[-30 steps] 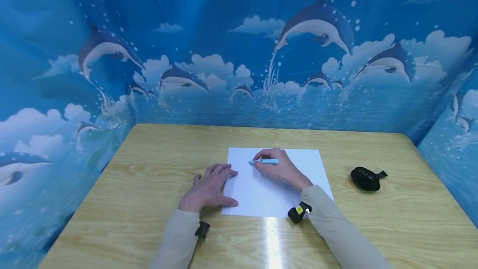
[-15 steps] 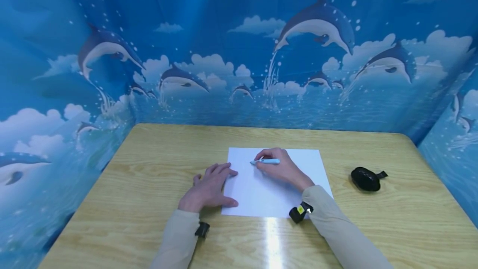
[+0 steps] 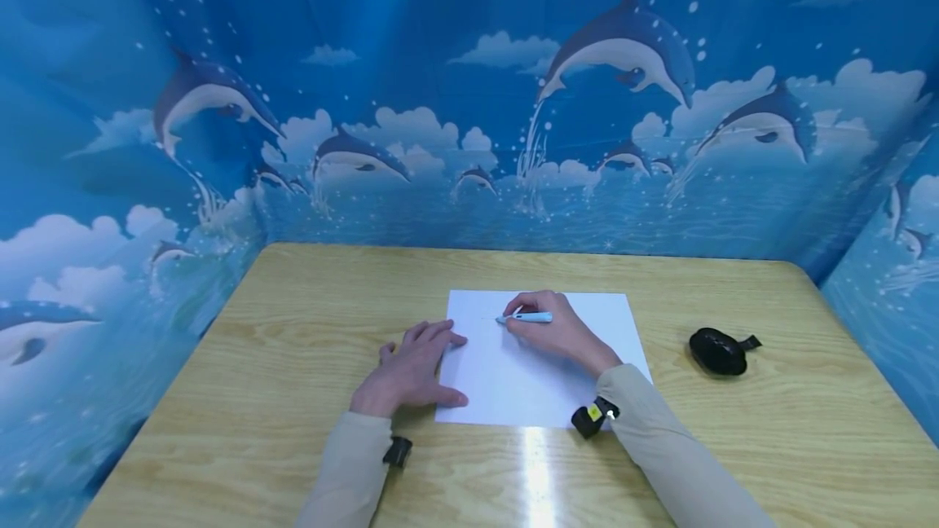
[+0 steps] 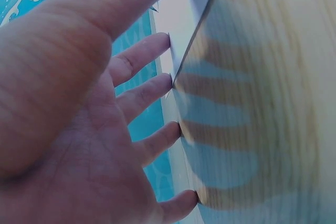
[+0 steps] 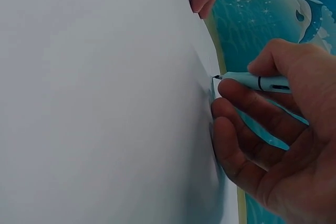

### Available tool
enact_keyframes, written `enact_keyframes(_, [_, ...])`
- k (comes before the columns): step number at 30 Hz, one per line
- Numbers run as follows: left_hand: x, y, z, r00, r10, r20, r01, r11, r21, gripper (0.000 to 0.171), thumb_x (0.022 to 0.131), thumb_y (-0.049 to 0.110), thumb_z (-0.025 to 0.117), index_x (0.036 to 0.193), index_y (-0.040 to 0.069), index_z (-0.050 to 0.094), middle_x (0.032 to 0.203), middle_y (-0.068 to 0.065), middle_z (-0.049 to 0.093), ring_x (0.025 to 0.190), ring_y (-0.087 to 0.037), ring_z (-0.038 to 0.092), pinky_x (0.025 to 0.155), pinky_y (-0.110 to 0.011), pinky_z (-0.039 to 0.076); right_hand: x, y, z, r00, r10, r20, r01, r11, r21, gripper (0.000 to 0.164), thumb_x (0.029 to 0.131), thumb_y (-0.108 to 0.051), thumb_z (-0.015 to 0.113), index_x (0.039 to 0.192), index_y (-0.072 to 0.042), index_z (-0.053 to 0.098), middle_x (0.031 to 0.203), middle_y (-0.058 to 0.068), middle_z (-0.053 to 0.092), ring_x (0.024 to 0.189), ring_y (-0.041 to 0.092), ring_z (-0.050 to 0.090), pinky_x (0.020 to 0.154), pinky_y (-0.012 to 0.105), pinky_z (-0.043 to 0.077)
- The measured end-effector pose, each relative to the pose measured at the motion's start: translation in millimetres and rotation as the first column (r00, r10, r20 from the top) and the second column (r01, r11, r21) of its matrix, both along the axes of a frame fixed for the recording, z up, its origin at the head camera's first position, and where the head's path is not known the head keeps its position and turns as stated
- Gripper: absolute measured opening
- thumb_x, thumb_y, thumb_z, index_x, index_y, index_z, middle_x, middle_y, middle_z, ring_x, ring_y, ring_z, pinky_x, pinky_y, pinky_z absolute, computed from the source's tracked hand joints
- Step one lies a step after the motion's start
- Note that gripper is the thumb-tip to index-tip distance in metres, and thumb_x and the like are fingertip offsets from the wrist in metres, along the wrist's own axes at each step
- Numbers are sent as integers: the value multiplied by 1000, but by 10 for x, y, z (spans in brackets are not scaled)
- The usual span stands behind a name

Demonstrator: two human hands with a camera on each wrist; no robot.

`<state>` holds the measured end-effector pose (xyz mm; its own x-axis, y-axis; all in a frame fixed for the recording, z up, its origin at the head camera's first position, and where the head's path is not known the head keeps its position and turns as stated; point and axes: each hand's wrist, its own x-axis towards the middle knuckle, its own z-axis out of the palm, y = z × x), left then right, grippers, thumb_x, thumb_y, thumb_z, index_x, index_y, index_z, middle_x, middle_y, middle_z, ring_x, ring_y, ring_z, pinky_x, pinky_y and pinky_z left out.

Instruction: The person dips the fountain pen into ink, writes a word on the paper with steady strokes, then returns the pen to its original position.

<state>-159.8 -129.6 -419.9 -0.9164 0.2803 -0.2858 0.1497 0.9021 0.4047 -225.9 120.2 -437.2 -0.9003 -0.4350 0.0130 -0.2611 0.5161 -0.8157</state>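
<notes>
A sheet of white paper [image 3: 499, 381] lies on the wooden table. My right hand [image 3: 553, 331] pinches a light blue fountain pen [image 3: 534, 317] between thumb and fingers, its nib at the paper's upper left part. In the right wrist view the pen [image 5: 242, 79] shows a dark, pointed nib against the sheet, and the lower fingers curl onto the paper. A faint short line runs left from the nib in the head view. My left hand [image 3: 409, 373] rests with spread fingers over the paper's left edge; in the left wrist view its fingertips [image 4: 164, 82] touch down along that edge.
A black, rounded object with a small tab [image 3: 719, 351] lies on the table [image 3: 293, 365] right of the paper. Wrist cameras [image 3: 398, 451] sit on both sleeves. A blue dolphin-print curtain [image 3: 440, 210] stands behind the table and at its sides.
My right hand and the pen have slid slightly to the right across the paper, with a faint line showing behind the nib. The left hand and paper stay put.
</notes>
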Motion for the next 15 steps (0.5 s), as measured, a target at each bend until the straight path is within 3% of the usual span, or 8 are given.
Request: enact_keyframes(15, [-3,-2,-10,1000,1,1,-1,1000,5,79,77,48,87,145,27,54,168,-2,32,157,-38,21,113,-81,21,1,52,16,1000,-12,12,12,1000,19,15,97,-22,66,106,-15,75,116,4,74,118,28,67,103,52,52])
